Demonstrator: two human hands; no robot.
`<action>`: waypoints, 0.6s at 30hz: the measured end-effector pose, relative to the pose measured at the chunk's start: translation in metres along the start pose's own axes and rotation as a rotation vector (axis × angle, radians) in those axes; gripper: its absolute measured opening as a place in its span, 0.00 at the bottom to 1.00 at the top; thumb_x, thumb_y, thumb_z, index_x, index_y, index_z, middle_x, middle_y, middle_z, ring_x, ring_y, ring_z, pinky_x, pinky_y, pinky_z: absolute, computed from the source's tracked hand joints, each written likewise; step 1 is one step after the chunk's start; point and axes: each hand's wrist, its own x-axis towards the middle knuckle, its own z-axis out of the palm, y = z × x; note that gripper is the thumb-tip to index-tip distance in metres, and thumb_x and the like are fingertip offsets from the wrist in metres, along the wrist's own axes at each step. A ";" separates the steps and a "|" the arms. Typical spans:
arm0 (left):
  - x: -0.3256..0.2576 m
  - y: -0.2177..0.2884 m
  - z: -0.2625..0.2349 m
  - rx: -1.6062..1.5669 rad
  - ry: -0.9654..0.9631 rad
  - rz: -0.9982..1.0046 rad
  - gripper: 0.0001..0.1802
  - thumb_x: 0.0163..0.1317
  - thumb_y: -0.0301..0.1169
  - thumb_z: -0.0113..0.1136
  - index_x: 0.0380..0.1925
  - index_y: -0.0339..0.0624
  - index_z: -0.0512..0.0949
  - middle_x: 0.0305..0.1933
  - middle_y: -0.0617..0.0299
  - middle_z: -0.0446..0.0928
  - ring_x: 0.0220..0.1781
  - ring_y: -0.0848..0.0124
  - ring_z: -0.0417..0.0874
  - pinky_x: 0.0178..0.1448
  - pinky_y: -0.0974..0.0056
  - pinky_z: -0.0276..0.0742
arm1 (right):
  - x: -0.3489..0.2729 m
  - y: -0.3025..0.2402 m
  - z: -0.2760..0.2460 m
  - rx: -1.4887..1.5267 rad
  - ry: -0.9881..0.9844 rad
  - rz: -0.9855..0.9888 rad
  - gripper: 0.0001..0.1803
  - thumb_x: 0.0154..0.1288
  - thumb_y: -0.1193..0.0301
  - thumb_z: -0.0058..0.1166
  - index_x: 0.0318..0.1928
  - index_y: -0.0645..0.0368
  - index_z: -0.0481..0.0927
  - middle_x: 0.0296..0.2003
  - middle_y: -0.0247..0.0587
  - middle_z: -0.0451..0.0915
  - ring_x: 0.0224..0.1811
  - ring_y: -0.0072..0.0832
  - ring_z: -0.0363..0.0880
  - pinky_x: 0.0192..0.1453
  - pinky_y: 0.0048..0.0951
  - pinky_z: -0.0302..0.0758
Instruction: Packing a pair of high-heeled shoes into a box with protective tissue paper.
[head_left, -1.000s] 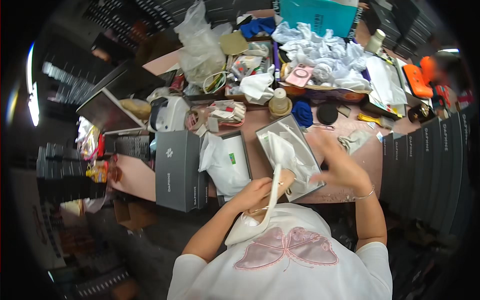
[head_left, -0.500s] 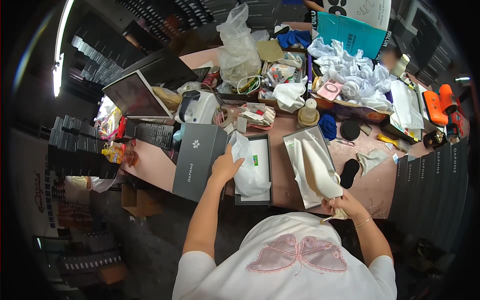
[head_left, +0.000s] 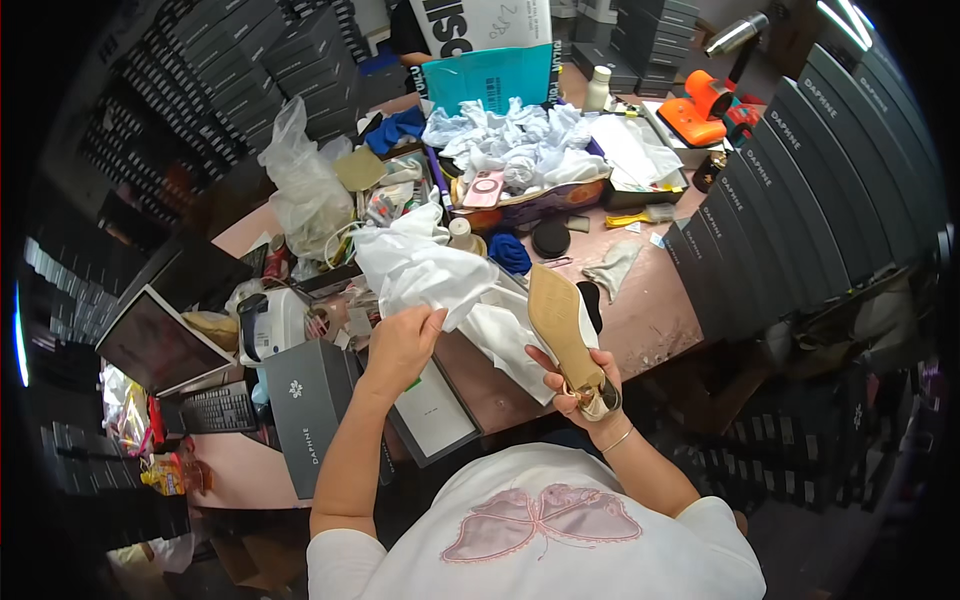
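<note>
Pinched in my left hand (head_left: 403, 352) is a crumpled sheet of white tissue paper (head_left: 420, 262), raised above the table. My right hand (head_left: 588, 388) grips a pale shoe (head_left: 558, 315) by its heel end, with the tan sole turned up. Below my left wrist lies an open dark grey shoebox (head_left: 432, 412) with a white inside. A dark grey box lid (head_left: 302, 405) is just left of it. More white wrapping paper (head_left: 512, 345) lies between my hands, partly covering the second box beneath it.
Tall stacks of dark shoeboxes (head_left: 790, 190) flank the table's right side. At the back stands a carton of crumpled paper (head_left: 520, 150) with a pink phone (head_left: 484, 188) on it. A monitor (head_left: 160, 345), keyboard (head_left: 215, 410) and label printer (head_left: 290, 325) stand left.
My left hand has lifted the tissue paper out of the open shoebox. My right hand has raised the shoe and turned its sole up. The whole view has swung to the right.
</note>
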 end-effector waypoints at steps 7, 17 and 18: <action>-0.026 -0.041 0.050 -0.144 0.215 0.082 0.06 0.58 0.28 0.58 0.33 0.36 0.76 0.36 0.49 0.76 0.37 0.51 0.79 0.41 0.55 0.74 | -0.041 0.026 0.054 -0.840 0.194 0.131 0.28 0.62 0.65 0.48 0.59 0.70 0.67 0.41 0.56 0.77 0.31 0.32 0.81 0.22 0.22 0.76; -0.099 0.009 0.007 -0.015 0.078 0.400 0.15 0.47 0.16 0.58 0.37 0.40 0.81 0.44 0.52 0.77 0.46 0.57 0.80 0.49 0.58 0.77 | 0.055 0.055 -0.037 -0.729 0.455 0.231 0.21 0.65 0.60 0.47 0.50 0.63 0.73 0.34 0.44 0.79 0.31 0.27 0.80 0.24 0.25 0.78; -0.090 -0.005 0.011 0.057 0.085 0.282 0.14 0.47 0.18 0.58 0.37 0.38 0.80 0.45 0.52 0.77 0.47 0.55 0.80 0.50 0.58 0.77 | 0.061 0.043 -0.051 -0.515 0.467 0.250 0.21 0.66 0.60 0.46 0.50 0.63 0.73 0.34 0.45 0.79 0.33 0.29 0.81 0.24 0.26 0.78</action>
